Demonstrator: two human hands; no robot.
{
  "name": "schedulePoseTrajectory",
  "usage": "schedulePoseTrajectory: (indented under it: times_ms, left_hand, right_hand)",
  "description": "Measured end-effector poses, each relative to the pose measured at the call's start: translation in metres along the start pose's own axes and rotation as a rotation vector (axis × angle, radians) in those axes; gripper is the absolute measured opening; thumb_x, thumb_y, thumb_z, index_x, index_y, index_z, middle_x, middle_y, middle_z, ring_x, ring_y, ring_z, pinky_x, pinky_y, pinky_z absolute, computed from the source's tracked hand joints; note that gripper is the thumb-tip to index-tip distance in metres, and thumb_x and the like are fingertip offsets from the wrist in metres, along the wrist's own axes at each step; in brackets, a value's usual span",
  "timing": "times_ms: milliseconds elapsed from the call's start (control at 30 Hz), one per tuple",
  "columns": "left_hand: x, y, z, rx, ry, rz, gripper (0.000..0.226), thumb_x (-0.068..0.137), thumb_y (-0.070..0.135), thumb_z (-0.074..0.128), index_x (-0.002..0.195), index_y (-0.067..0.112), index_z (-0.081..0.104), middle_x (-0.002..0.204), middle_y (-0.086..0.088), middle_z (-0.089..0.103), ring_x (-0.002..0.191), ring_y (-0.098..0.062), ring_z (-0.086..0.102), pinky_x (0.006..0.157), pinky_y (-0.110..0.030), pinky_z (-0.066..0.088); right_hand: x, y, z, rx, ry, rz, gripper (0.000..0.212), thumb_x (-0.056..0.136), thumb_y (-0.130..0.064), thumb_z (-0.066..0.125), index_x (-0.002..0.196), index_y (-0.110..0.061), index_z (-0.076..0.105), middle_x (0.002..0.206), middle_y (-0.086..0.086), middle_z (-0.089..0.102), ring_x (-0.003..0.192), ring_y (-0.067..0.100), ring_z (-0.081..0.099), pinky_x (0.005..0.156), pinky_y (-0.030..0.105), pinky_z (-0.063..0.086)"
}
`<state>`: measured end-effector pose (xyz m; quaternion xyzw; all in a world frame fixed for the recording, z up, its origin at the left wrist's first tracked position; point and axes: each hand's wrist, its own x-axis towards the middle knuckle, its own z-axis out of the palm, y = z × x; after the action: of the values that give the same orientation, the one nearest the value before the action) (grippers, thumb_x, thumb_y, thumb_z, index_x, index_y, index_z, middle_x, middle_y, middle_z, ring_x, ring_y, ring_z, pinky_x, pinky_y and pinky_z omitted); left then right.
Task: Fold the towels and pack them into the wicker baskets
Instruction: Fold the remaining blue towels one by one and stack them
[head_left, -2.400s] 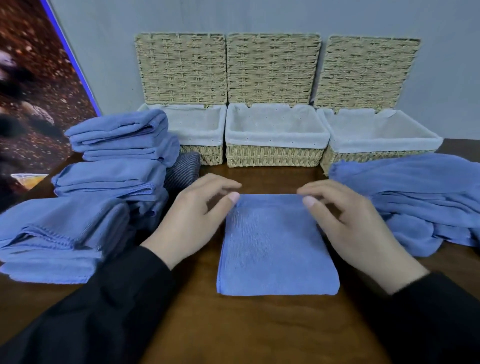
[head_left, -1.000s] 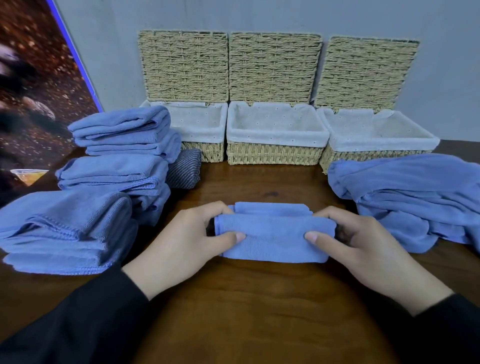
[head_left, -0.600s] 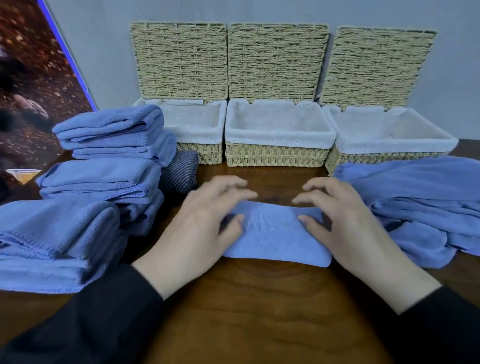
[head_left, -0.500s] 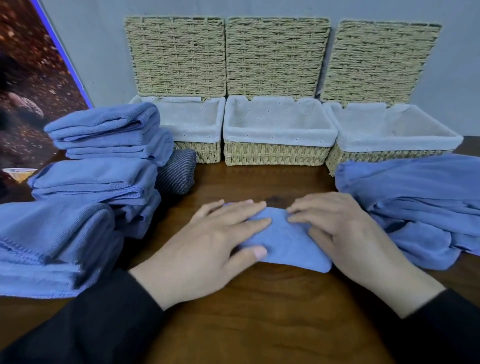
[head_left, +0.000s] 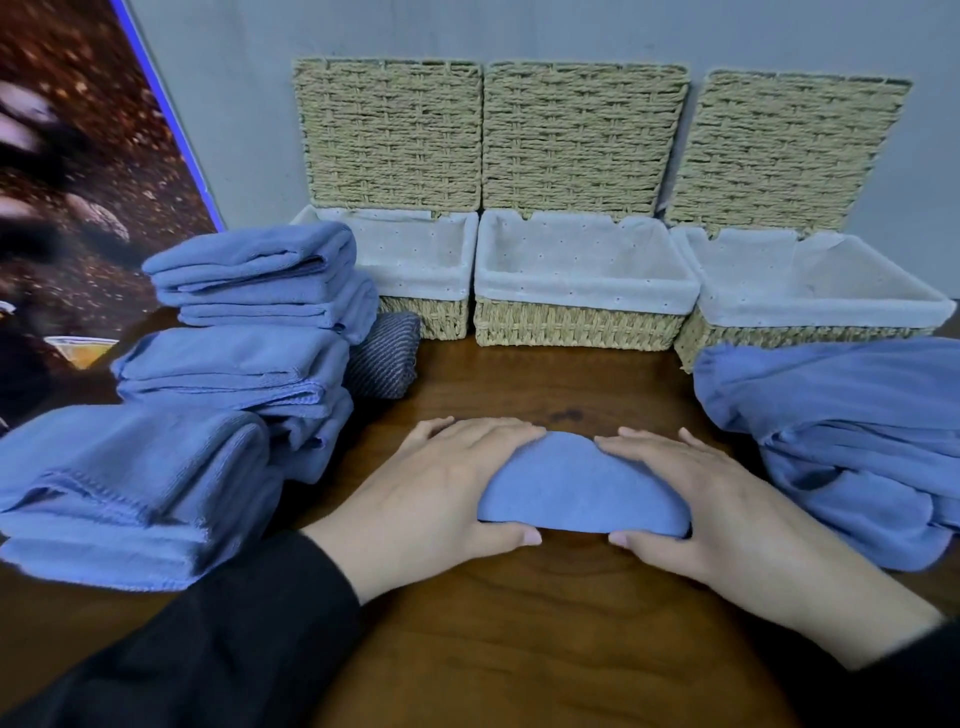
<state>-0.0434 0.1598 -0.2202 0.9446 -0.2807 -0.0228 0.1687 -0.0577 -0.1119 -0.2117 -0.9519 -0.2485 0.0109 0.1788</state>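
Small folded blue microfibre towel (head_left: 579, 488) bunched into a hump on the dark wooden table (head_left: 519, 649), left hand (head_left: 441, 493) and right hand (head_left: 696, 499) clasping its ends, thumbs along the near edge. Three open fabric-lined wicker baskets (head_left: 576, 325) behind, seemingly unfilled. Stack of folded blue towels (head_left: 234, 374) left; loose heap of blue towels (head_left: 841, 441) right.

Soft even light, warped blurry edges

Blue towel (head_left: 576, 486), white-lined tan baskets (head_left: 576, 327)
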Motion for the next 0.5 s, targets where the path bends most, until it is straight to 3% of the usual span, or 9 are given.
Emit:
schedulePoseTrajectory:
  times_ms: [67,133,200,267,367,433,500]
  left_hand:
    - [0.000,-0.001,-0.002,-0.122,0.042,-0.040,0.074,0.083,0.061,0.070,0.144,0.048,0.031,0.140,0.033,0.040,0.123,0.017,0.028,0.115,-0.020,0.020]
    - [-0.001,-0.002,-0.005,-0.341,0.117,-0.107,0.054,0.083,0.051,0.076,0.128,0.046,0.047,0.122,0.029,0.056,0.107,0.012,0.046,0.092,-0.015,0.038]
    - [-0.001,-0.002,-0.006,-0.543,0.222,-0.156,0.037,0.083,0.043,0.079,0.112,0.039,0.056,0.107,0.019,0.063,0.097,0.003,0.058,0.078,-0.016,0.046]
    - [0.000,0.001,-0.005,-0.719,0.306,-0.208,0.032,0.085,0.039,0.078,0.109,0.034,0.058,0.104,0.014,0.066,0.094,-0.002,0.064,0.079,-0.019,0.051]
    - [0.003,0.014,-0.007,-1.040,0.421,-0.304,0.029,0.091,0.033,0.073,0.117,0.027,0.060,0.108,0.010,0.072,0.097,-0.005,0.070,0.078,-0.022,0.055]
    - [0.004,0.024,-0.015,-1.106,0.487,-0.374,0.029,0.094,0.035,0.070,0.119,0.023,0.061,0.109,0.006,0.072,0.093,-0.002,0.070,0.073,-0.017,0.054]
    - [0.003,0.031,-0.025,-1.113,0.545,-0.404,0.028,0.094,0.035,0.069,0.117,0.020,0.062,0.104,0.005,0.072,0.082,0.005,0.068,0.063,-0.010,0.049]
  right_hand:
    - [-0.001,-0.005,-0.002,0.117,0.079,0.048,0.046,0.084,-0.057,0.068,0.121,-0.064,0.042,0.120,-0.050,0.045,0.128,-0.024,0.033,0.118,0.017,0.022]
    - [0.001,-0.009,-0.001,0.238,0.208,0.091,0.036,0.082,-0.058,0.066,0.114,-0.055,0.049,0.116,-0.038,0.055,0.113,-0.012,0.053,0.099,0.017,0.041]
    - [0.004,-0.013,0.000,0.407,0.330,0.167,0.035,0.079,-0.059,0.064,0.111,-0.049,0.054,0.111,-0.031,0.059,0.102,-0.006,0.059,0.078,0.012,0.046]
    - [0.009,-0.019,0.001,0.560,0.408,0.232,0.029,0.083,-0.052,0.065,0.110,-0.045,0.057,0.104,-0.025,0.064,0.095,-0.002,0.063,0.069,0.012,0.048]
    - [0.015,-0.034,0.001,0.791,0.479,0.306,0.016,0.093,-0.038,0.066,0.109,-0.035,0.061,0.095,-0.019,0.070,0.087,0.004,0.069,0.067,0.021,0.051]
    - [0.015,-0.044,-0.002,0.911,0.476,0.377,0.015,0.096,-0.044,0.062,0.107,-0.035,0.064,0.097,-0.016,0.071,0.090,0.006,0.070,0.071,0.026,0.053]
    - [0.011,-0.053,-0.008,1.063,0.402,0.414,0.027,0.090,-0.052,0.063,0.113,-0.038,0.065,0.108,-0.014,0.071,0.095,0.005,0.071,0.084,0.036,0.058]
